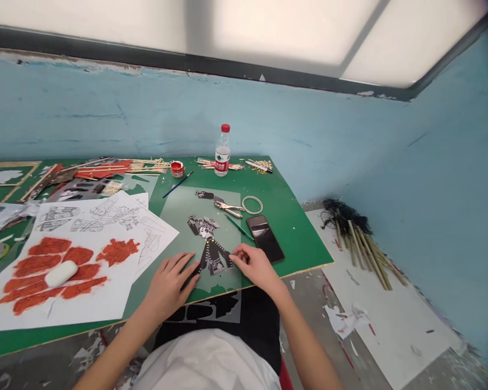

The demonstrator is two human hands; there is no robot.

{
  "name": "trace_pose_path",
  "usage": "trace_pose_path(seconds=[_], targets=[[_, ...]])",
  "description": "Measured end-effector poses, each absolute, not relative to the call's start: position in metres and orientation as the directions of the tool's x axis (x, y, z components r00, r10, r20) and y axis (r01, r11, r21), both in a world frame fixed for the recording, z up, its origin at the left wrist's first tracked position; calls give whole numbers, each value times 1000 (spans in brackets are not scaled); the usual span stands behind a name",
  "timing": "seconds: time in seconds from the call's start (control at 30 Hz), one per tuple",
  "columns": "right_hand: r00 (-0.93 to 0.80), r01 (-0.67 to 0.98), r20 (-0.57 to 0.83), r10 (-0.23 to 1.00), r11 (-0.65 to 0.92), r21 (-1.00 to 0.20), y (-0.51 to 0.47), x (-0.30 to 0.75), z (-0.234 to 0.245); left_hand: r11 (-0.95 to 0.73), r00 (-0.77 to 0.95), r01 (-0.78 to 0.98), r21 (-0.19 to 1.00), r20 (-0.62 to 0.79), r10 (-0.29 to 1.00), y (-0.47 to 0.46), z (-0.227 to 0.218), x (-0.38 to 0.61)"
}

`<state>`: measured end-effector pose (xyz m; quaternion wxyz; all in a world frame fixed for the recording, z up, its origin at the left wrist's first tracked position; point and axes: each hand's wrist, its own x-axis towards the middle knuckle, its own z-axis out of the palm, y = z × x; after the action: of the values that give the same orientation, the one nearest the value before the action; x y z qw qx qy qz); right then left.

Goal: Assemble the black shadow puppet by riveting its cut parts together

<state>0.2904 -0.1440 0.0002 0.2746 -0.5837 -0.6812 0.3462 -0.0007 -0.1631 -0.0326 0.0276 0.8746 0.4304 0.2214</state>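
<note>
Head view: clock directions are taken from the black figure cut-out [210, 252], with 12 o'clock toward the wall [341, 141].
Figure: lies flat on a translucent sheet [174, 208] near the front edge of the table [296, 233], headdress toward 12 o'clock, between both hands.
Left hand: at 8 o'clock, the left hand [171, 279] has its fingers loosely spread, tips resting on the figure's sleeve at its 7 o'clock side; nothing is clasped.
Right hand: at 4 o'clock, the right hand [257, 265] has thumb and fingertips drawn close together, right at the other sleeve's end; whether they pinch it or only touch, I cannot tell.
Phone: the phone [265, 238] lies at 3 o'clock, just beyond the right hand.
Tools: green pen [239, 227] at 2 o'clock, hole-punch pliers [230, 208] at 1, ring [262, 206] at 2.
Small black piece: the small black piece [205, 195] lies at 12 o'clock.
Paint and bottle: red paint jar [178, 170] and brush [174, 187] at 11 o'clock; upright bottle [222, 162] at 12, well apart from the fingers.
Papers: drawing sheets [117, 292] with orange-red patches at 9 o'clock, a white oval object [61, 274] on top.
Floor: bundled sticks [368, 254] at 3 o'clock.
</note>
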Motion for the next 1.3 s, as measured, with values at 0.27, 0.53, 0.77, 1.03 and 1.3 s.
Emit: trace_pose_path(seconds=[0.27, 0.53, 0.77, 1.03, 1.3], targets=[[-130, 671, 425, 896, 395, -628, -177, 282, -28, -714, 664, 643, 278, 262, 700, -120, -12, -4], [-224, 781, 377, 899, 396, -482, -176, 275, -30, -830, 856, 492, 262, 28, 517, -52, -9, 17], [-278, 837, 345, 896, 402, -371, -165, 266, -27, -866, 891, 433, 249, 30, 454, -5, -9, 13], [-103, 755, 526, 844, 411, -511, -162, 269, -33, -558, 561, 788, 259, 71, 825, -54, 19, 6], [-54, 730, 578, 814, 428, -534, -163, 266, -34, -310, 338, 941, 134, -367, 867, -133, 31, 19]])
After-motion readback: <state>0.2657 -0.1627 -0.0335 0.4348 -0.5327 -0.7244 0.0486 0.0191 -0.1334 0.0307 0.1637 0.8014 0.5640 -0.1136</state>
